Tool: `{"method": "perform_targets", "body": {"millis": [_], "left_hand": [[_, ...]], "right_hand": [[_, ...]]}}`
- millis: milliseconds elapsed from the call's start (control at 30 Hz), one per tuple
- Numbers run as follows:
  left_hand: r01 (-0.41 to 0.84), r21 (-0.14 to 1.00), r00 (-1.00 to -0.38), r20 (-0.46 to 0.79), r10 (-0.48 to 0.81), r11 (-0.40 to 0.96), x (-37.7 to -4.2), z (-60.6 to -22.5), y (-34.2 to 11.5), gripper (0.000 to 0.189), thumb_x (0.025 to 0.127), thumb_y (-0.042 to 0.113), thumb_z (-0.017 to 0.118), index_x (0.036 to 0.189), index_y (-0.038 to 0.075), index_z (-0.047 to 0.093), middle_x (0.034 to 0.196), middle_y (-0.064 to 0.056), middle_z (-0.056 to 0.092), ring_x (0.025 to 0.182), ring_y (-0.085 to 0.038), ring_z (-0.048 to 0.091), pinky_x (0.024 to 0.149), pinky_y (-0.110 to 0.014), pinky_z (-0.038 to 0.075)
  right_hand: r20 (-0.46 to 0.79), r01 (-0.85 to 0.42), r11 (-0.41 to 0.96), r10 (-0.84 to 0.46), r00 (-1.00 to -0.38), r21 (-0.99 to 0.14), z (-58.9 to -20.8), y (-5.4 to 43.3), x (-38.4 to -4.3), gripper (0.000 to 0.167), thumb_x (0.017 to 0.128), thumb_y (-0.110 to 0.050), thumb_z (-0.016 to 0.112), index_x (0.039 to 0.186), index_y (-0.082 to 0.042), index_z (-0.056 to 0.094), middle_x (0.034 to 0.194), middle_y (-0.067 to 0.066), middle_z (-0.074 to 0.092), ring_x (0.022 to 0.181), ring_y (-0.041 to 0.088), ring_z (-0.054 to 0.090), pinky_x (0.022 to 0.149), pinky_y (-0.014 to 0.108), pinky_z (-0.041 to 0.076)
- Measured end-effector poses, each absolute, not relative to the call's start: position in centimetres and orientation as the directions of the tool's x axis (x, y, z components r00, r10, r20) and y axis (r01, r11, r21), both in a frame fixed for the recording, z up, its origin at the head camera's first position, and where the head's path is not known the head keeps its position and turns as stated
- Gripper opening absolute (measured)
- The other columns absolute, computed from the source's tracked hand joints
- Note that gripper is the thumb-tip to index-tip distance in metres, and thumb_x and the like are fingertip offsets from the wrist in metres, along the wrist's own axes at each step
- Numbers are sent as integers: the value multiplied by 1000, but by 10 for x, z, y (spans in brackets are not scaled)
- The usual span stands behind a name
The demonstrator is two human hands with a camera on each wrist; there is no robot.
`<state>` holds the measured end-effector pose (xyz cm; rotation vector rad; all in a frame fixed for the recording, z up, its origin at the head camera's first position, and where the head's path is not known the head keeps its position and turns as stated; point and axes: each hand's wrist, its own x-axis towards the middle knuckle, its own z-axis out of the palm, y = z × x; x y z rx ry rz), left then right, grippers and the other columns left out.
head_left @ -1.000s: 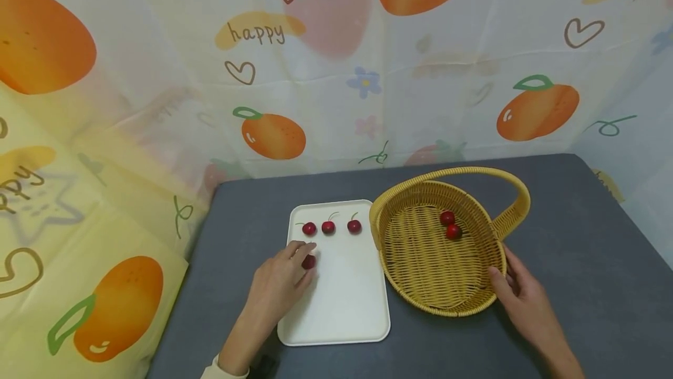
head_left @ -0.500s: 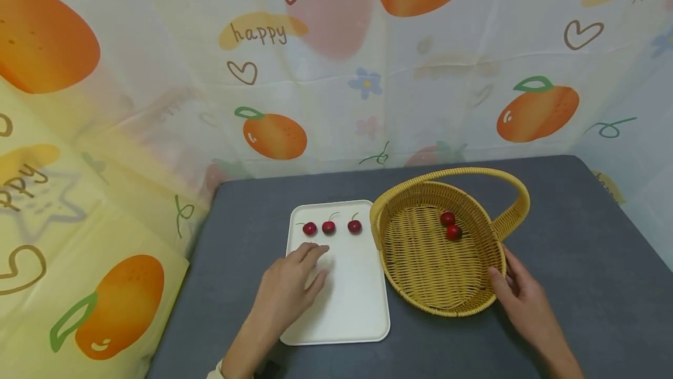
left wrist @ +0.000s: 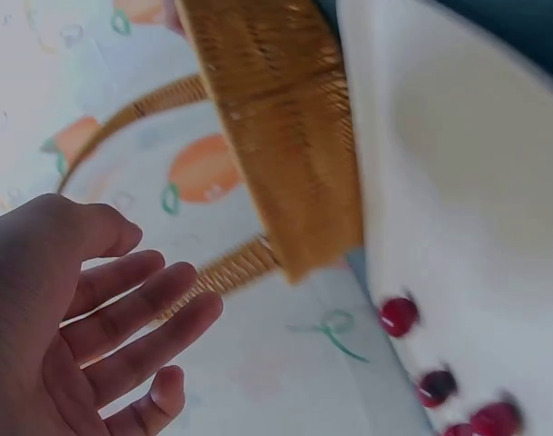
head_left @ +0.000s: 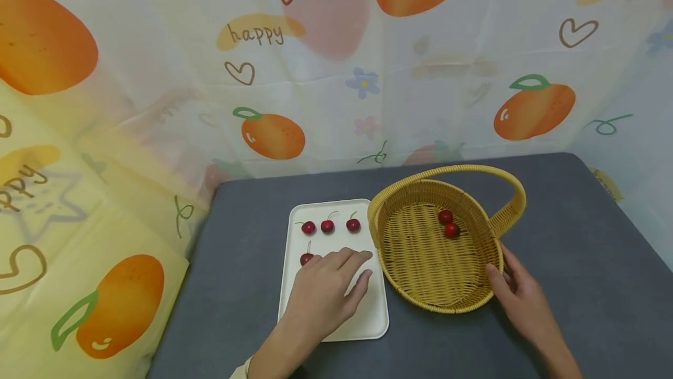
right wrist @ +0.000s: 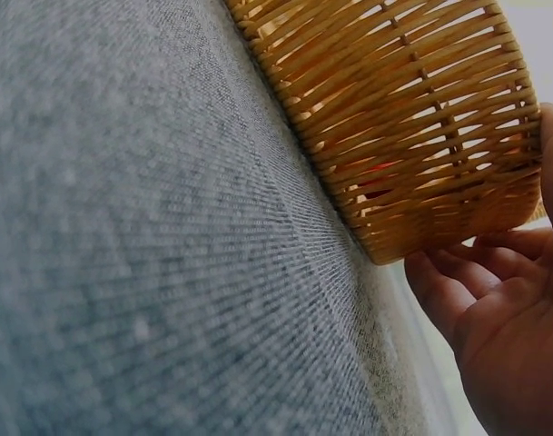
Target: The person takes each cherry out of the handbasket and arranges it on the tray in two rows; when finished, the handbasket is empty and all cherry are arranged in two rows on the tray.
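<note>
My left hand (head_left: 328, 291) hovers over the white tray (head_left: 291, 285), fingers loosely bent and apart. Nothing sits between them in the left wrist view, where the palm and fingers (left wrist: 144, 318) show. Just beyond its knuckles lies a dark red cherry (head_left: 306, 258) with a stem. Farther up the tray, three more stemmed cherries (head_left: 328, 226) form a row. The round wicker basket (head_left: 420, 256) stands right of the tray, two cherries (head_left: 451, 230) inside. My right hand (head_left: 526, 297) grips its right rim, thumb over the edge and fingers against the outer wall.
A tall arched handle (head_left: 462, 170) rises over the basket. The grey cloth-covered table (head_left: 236, 239) bears everything. Behind and to the left hangs a fruit-printed curtain (head_left: 326, 104).
My left hand moved right across the tray, away from the cherry it was reaching around, which stays on the tray. My right hand keeps its grip on the basket.
</note>
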<state>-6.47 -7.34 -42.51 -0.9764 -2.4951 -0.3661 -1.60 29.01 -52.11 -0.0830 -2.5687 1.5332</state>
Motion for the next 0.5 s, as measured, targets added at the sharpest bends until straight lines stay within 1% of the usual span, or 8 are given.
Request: {"method": "perform_targets", "body": {"millis": [67, 133, 233, 300, 367, 433, 500], "left_hand": [[709, 79, -641, 488, 593, 701, -64, -419, -62, 24, 99, 30, 71, 121, 20, 75, 103, 9, 75, 91, -8, 72, 67, -31, 55], [720, 76, -631, 486, 604, 690, -64, -413, -47, 24, 100, 31, 70, 119, 19, 76, 101, 8, 75, 84, -9, 71, 66, -30, 55], [736, 45, -607, 486, 629, 675, -67, -406, -19, 22, 102, 32, 66, 115, 17, 77, 99, 7, 75, 79, -9, 70, 65, -27, 56], [740, 7, -593, 478, 647, 673, -71, -402, 0, 23, 103, 34, 64, 112, 18, 77, 95, 7, 73, 74, -8, 68, 60, -24, 53], [743, -32, -581, 466, 667, 669, -78, -399, 19, 20, 103, 35, 63, 102, 19, 76, 86, 8, 70, 66, -6, 63, 53, -21, 48], [732, -54, -596, 430, 678, 679, -86, -398, 35, 21, 104, 37, 62, 95, 21, 73, 79, 9, 64, 58, -5, 55, 46, -20, 40], [711, -66, -634, 371, 678, 701, -95, -398, 50, 23, 104, 39, 62, 93, 21, 72, 79, 9, 64, 56, -6, 54, 44, -21, 37]], "right_hand": [[110, -40, 475, 120, -987, -879, -521, 289, -17, 63, 113, -24, 53, 169, -15, 26, 160, 31, 41, 119, -21, 46, 86, 4, 45], [125, -54, 467, 121, -985, -883, -521, 289, -17, 62, 112, -21, 53, 168, -13, 27, 159, 32, 42, 119, -21, 47, 86, 4, 45], [136, -63, 459, 127, -983, -886, -521, 290, -16, 62, 112, -19, 54, 167, -11, 29, 158, 33, 43, 119, -21, 48, 87, 3, 45], [134, -60, 459, 132, -982, -886, -521, 291, -16, 62, 112, -19, 54, 167, -11, 29, 158, 33, 43, 119, -21, 47, 87, 3, 45], [135, -59, 459, 134, -982, -887, -521, 290, -16, 62, 112, -20, 54, 167, -11, 29, 157, 34, 43, 119, -22, 47, 86, 3, 44], [136, -65, 448, 130, -982, -892, -521, 289, -17, 62, 112, -19, 54, 167, -10, 29, 157, 34, 44, 119, -21, 49, 86, 3, 45], [142, -74, 441, 124, -982, -894, -522, 288, -17, 61, 112, -18, 54, 167, -9, 29, 156, 35, 44, 119, -20, 50, 86, 4, 46]]}}
